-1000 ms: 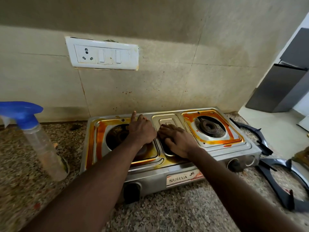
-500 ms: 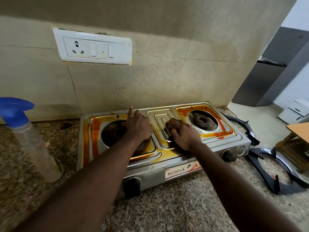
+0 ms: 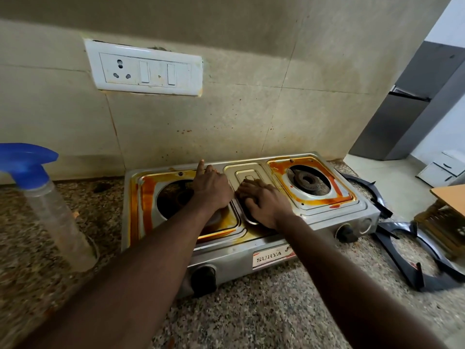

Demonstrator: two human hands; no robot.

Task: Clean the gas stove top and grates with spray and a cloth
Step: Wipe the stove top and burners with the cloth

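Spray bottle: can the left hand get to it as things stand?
Probably yes: the spray bottle stands upright left of the stove, with only open counter between it and the left hand.

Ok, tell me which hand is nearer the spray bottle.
Left. The left hand is over the stove's left burner, on the side toward the bottle; the right hand is on the middle panel, farther from the bottle.

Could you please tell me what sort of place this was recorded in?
Most likely a home kitchen: a two-burner gas stove sits on a speckled stone counter against a stained tiled wall, its grates lie beside it, and a grey fridge stands at the far right.
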